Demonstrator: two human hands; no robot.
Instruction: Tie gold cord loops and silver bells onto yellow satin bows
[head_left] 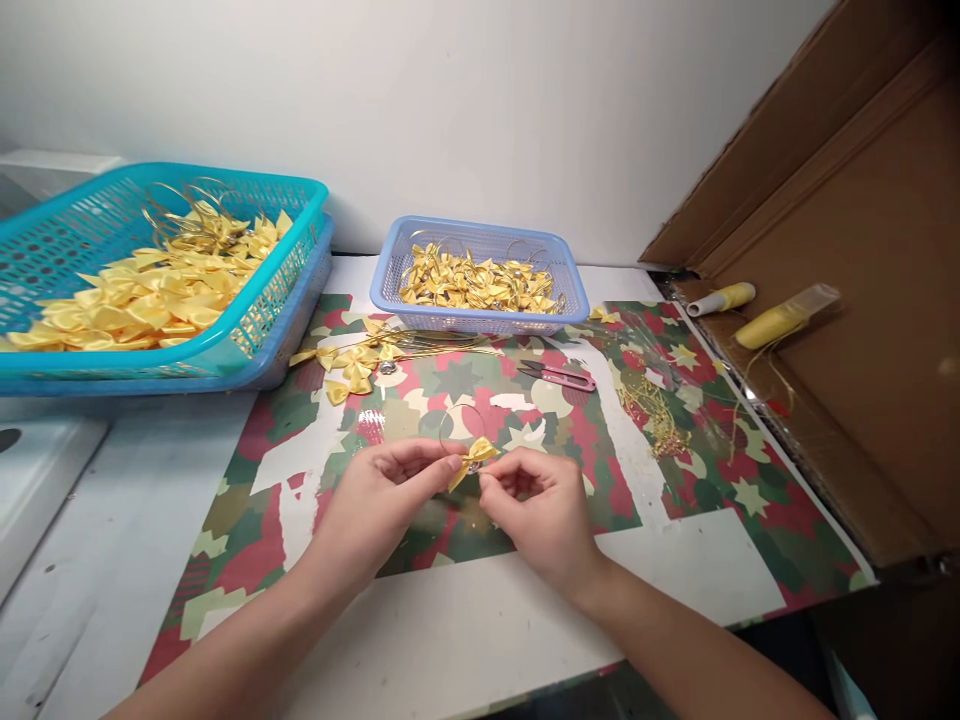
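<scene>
Bow (481,449) held above the worktop (480,615), toward its front edge

Left hand (384,492) has thumb and forefinger clamped on the yellow bow's left side. Right hand (546,503) is pinched on its right side, the exact part too small to tell. Behind them, loose bows (354,368) lie left of pink-handled snips (564,377). A lavender basket (487,320) stands near the back edge, a teal basket (112,368) toward the back-left corner.

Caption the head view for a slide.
Left hand holds a yellow bow, right hand beside it, before a basket of more bows.
</scene>
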